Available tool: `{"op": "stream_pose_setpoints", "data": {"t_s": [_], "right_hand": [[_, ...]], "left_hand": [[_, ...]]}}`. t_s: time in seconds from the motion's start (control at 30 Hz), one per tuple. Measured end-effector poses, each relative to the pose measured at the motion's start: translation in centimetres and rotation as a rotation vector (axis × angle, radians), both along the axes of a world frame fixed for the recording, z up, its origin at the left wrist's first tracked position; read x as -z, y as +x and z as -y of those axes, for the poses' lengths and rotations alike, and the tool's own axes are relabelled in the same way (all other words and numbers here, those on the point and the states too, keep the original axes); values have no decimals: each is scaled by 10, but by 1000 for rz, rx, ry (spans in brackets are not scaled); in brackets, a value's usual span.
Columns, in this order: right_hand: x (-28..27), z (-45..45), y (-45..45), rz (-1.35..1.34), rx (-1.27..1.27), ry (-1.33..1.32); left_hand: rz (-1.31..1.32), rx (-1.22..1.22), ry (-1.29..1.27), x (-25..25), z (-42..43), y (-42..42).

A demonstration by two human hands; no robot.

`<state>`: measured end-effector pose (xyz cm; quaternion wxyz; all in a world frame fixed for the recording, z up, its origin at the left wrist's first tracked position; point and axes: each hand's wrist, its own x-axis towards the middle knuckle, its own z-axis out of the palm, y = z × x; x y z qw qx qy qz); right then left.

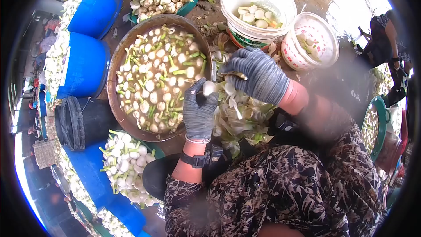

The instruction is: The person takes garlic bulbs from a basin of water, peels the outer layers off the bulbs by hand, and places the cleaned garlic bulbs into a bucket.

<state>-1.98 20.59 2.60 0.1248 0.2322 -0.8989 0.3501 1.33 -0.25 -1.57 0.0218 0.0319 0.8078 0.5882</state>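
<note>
My left hand (pixel 199 112), in a grey striped glove, grips a white garlic bulb (pixel 209 89) between thumb and fingers. Close beside it, my right hand (pixel 258 76) wears a matching glove, its fingers curled over pale garlic skin (pixel 230 89) by the bulb; the fingertips are partly hidden. Below both hands lies a heap of loose peels (pixel 241 121). Left of them stands a wide metal basin (pixel 115 66) of brownish water, in which peeled garlic bulbs (pixel 150 83) with short green stems float.
A white bucket (pixel 228 11) and a smaller white tub (pixel 289 53) hold some bulbs. Blue tubs (pixel 90 64) heaped with garlic and a black bucket (pixel 94 121) line the left. A garlic pile (pixel 127 162) lies near my left arm. Another person (pixel 383 35) is at right.
</note>
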Motion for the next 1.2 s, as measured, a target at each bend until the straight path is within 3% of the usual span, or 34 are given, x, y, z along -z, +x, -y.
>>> {"op": "stream_pose_setpoints", "data": {"t_s": [0.2, 0.33, 0.37, 0.47, 0.53, 0.6, 0.67, 0.73, 0.8, 0.9, 1.0, 1.1, 1.13, 1.2], "right_hand": [[11, 13, 14, -78, -16, 312], [17, 17, 12, 20, 28, 169], [15, 17, 11, 219, 34, 56], [39, 13, 2, 486, 35, -167], [57, 3, -11, 628, 57, -195], [60, -5, -20, 455, -150, 179], [59, 1, -6, 627, -109, -27], [62, 8, 1, 518, -72, 147], [49, 14, 5, 498, -90, 23], [37, 20, 6, 576, -109, -434], [23, 31, 13, 492, -158, -609], [32, 33, 15, 415, -69, -526], [34, 30, 13, 343, -64, -451], [27, 26, 11, 395, -111, -543]], "left_hand": [[-72, 92, -116, 8, -5, -4], [-27, 110, -49, 5, -5, 1], [-99, 139, -51, 5, -4, 1], [-222, 205, -82, 2, -5, 4], [-46, 217, 201, -5, -5, 10], [-89, 206, 153, -11, -2, 7], [170, 28, 528, -7, 4, 2], [210, 27, 682, 3, 12, -4], [278, 12, 898, 8, 12, -6], [250, 26, 857, 9, 11, -4], [269, 26, 791, 1, 4, -3], [222, 12, 511, 1, -3, -1], [221, 18, 509, 3, -3, -1], [271, 54, 756, 4, -2, -2]]}}
